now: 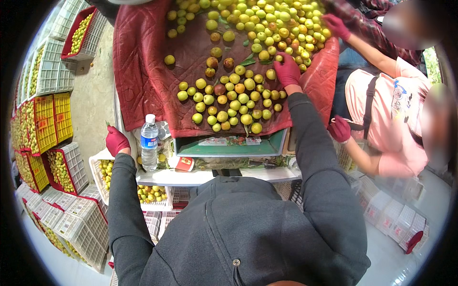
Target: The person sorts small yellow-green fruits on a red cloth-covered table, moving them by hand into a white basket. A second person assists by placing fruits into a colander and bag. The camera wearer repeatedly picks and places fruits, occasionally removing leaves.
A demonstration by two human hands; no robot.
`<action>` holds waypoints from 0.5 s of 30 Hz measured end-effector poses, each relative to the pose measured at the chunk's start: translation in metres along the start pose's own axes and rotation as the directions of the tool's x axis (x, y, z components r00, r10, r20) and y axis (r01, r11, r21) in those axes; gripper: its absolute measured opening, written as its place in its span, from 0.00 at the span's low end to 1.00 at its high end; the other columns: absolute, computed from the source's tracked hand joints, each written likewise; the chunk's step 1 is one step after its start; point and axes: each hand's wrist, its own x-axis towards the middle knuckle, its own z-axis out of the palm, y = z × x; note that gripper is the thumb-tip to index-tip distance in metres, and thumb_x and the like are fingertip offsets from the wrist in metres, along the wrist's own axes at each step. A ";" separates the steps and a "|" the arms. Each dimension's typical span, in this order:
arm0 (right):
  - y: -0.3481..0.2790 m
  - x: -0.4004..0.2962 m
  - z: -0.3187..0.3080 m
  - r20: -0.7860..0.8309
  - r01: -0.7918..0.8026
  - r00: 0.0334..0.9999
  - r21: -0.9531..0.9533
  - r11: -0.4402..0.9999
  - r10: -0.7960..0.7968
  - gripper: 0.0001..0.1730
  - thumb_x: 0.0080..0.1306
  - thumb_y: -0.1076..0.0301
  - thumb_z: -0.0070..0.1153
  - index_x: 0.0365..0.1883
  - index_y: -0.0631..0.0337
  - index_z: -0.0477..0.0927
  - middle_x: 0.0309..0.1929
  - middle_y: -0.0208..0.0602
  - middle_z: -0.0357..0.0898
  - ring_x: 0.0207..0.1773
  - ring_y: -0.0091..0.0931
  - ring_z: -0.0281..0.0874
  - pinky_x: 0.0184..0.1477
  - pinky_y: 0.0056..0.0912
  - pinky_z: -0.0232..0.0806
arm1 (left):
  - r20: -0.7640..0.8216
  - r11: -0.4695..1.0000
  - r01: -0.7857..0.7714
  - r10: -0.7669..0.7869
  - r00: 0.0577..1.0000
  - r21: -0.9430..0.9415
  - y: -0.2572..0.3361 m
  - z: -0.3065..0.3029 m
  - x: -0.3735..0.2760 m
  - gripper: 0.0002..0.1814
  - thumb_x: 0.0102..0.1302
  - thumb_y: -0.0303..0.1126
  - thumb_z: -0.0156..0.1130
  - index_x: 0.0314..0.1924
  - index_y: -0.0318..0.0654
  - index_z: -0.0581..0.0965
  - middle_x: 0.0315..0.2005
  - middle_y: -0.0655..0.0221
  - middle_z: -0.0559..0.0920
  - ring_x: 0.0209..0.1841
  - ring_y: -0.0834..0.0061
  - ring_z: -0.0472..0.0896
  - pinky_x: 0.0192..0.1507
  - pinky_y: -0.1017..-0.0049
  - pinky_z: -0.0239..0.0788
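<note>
My right hand (pixel 288 72), in a dark red glove, reaches over the quilted red mat (pixel 141 64). Its thumb and fingers close around a small yellow-green fruit (pixel 278 58) at the edge of the large fruit pile (pixel 282 21). Nearer to me on the mat lies a looser group of fruit (pixel 235 105), with several browned ones (pixel 212 62) and green leaves (pixel 248 62) behind it. My left hand (pixel 117 141), gloved alike, is off the mat's left side with curled fingers, above a white crate of fruit (pixel 106 171). A green tip pokes up by its fingers; what the palm holds is hidden.
A water bottle (pixel 149 143) and a red-and-white paper cup (pixel 185 163) stand and lie near the white ledge (pixel 214 176). Stacked fruit crates (pixel 50 68) line the left. At right, a co-worker's gloved hands (pixel 336 26) are near the pile and the mat's edge.
</note>
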 end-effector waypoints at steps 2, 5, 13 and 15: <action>0.027 0.012 0.013 -0.158 -0.018 0.986 0.233 0.972 0.056 0.22 0.59 0.60 0.68 0.54 0.47 0.84 0.50 0.41 0.87 0.53 0.42 0.85 0.55 0.45 0.75 | 0.002 1.000 0.002 -0.002 1.000 -0.029 0.008 0.002 -0.002 0.43 0.78 0.62 0.34 0.44 0.28 0.86 0.43 0.36 0.85 0.52 0.35 0.83 0.56 0.47 0.72; 0.020 0.024 0.018 -0.106 -0.104 0.983 0.331 0.938 0.147 0.24 0.58 0.56 0.73 0.51 0.54 0.84 0.50 0.44 0.87 0.53 0.41 0.85 0.57 0.44 0.75 | -0.008 1.000 0.002 -0.002 1.000 -0.014 0.003 0.001 -0.002 0.42 0.79 0.61 0.33 0.44 0.31 0.87 0.42 0.38 0.86 0.51 0.36 0.83 0.55 0.46 0.72; -0.028 0.009 0.035 0.020 0.033 0.999 0.184 0.982 -0.037 0.24 0.61 0.59 0.71 0.55 0.56 0.83 0.53 0.49 0.86 0.58 0.47 0.82 0.59 0.47 0.73 | 0.005 1.000 0.013 -0.013 1.000 -0.019 0.007 -0.004 -0.008 0.42 0.80 0.60 0.32 0.43 0.32 0.87 0.42 0.40 0.86 0.49 0.36 0.83 0.53 0.46 0.72; -0.023 -0.010 0.038 0.041 -0.026 0.999 0.184 0.983 0.019 0.20 0.63 0.62 0.69 0.53 0.55 0.85 0.53 0.45 0.86 0.58 0.45 0.82 0.59 0.45 0.73 | 0.004 1.000 -0.018 0.018 1.000 -0.010 0.006 -0.004 -0.008 0.42 0.80 0.60 0.32 0.42 0.31 0.87 0.42 0.39 0.86 0.50 0.36 0.83 0.54 0.46 0.72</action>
